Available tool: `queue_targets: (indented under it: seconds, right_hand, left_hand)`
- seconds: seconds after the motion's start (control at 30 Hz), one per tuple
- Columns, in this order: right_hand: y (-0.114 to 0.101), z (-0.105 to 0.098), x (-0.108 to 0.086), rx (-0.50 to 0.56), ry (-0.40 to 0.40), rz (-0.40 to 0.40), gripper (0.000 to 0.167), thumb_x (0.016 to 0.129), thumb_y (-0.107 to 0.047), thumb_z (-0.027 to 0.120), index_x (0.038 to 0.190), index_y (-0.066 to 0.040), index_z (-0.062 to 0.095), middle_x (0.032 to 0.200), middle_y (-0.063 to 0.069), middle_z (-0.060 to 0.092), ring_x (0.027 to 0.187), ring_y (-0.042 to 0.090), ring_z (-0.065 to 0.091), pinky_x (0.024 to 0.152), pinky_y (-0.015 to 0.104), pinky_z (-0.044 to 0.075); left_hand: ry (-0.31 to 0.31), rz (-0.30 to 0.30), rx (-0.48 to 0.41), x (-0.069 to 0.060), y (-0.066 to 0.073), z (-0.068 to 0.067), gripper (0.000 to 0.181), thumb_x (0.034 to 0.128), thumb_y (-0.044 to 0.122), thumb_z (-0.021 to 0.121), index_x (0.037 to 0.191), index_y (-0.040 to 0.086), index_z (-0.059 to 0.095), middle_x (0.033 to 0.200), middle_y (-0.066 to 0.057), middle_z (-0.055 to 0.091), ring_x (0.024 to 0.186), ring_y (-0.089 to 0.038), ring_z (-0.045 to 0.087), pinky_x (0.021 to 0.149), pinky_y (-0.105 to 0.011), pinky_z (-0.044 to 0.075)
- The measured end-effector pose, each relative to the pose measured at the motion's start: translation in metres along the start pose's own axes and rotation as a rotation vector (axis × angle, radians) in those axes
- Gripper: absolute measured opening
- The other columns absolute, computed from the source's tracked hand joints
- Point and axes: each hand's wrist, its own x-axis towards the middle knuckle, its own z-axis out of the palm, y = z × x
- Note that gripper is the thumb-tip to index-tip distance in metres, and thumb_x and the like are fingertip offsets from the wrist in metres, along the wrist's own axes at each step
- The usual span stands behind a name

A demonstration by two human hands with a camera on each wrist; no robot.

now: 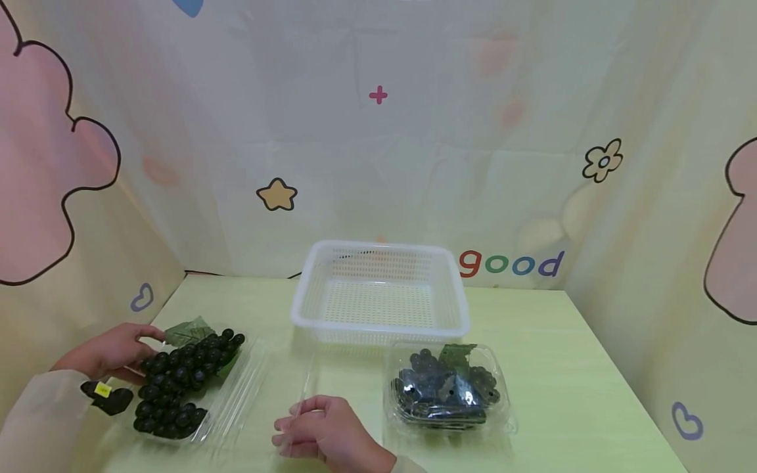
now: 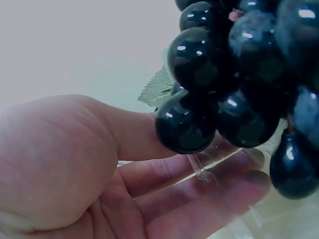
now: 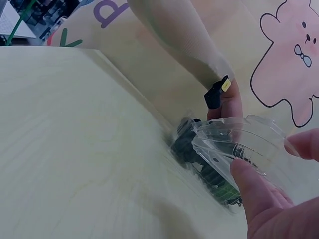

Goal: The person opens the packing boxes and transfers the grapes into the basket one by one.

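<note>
At the left, dark grapes point(image 1: 174, 378) with green leaves lie in a clear plastic box whose hinged lid point(image 1: 236, 387) stands open on its right side. My left hand point(image 1: 115, 351) grips the box's left edge; in the left wrist view its thumb lies by the grapes point(image 2: 185, 122), and the fingers point(image 2: 199, 199) show through clear plastic. My right hand point(image 1: 334, 430) holds the outer edge of the lid, with thumb and fingers on either side. In the right wrist view the clear lid point(image 3: 264, 144) hides part of the grapes.
A white perforated basket point(image 1: 381, 332) stands at the back middle of the table. In front of it, to the right of my right hand, sits a closed clear box point(image 1: 446, 387) with dark grapes and a leaf. Printed curtains surround the table at the back and sides.
</note>
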Motion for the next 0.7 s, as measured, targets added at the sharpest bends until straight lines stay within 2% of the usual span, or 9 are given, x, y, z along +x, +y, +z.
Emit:
queue_targets:
  seconds: [0.17,0.23,0.33,0.7]
  right_hand:
    - [0.007,-0.005,-0.001,-0.003,-0.008,0.017,0.018,0.086,0.002,0.072,0.103,0.001,0.064,0.112,0.025,0.075,0.096,0.028,0.077,0.077,0.032,0.064]
    - [0.009,-0.007,0.000,-0.003,-0.008,0.007,0.018,0.087,0.001,0.073,0.104,0.002,0.064,0.112,0.025,0.075,0.094,0.027,0.077,0.076,0.032,0.064]
    - [0.009,-0.012,0.001,-0.005,-0.005,-0.009,0.018,0.089,-0.003,0.073,0.104,0.003,0.065,0.109,0.025,0.075,0.092,0.025,0.077,0.075,0.031,0.064]
    - [0.008,-0.025,0.003,-0.006,0.012,-0.028,0.038,0.090,-0.006,0.073,0.120,0.010,0.058,0.106,0.023,0.076,0.085,0.019,0.076,0.075,0.029,0.063]
  left_hand:
    - [-0.003,-0.006,0.003,-0.001,0.000,0.001,0.049,0.0994,-0.003,0.043,0.144,-0.019,0.031,0.116,-0.026,0.066,0.091,-0.029,0.073,0.079,-0.051,0.063]
    - [-0.005,-0.002,0.011,0.000,0.000,0.001,0.048,0.0995,-0.004,0.043,0.143,-0.020,0.031,0.118,-0.030,0.066,0.092,-0.029,0.073,0.079,-0.051,0.063]
    - [-0.002,0.006,0.017,0.000,0.000,0.003,0.047,0.0998,-0.003,0.043,0.143,-0.020,0.032,0.116,-0.029,0.065,0.091,-0.027,0.071,0.079,-0.051,0.063]
    - [0.029,0.028,0.004,-0.002,0.005,0.010,0.048,0.0996,0.000,0.046,0.142,-0.019,0.034,0.104,-0.018,0.059,0.081,-0.021,0.063,0.077,-0.047,0.064]
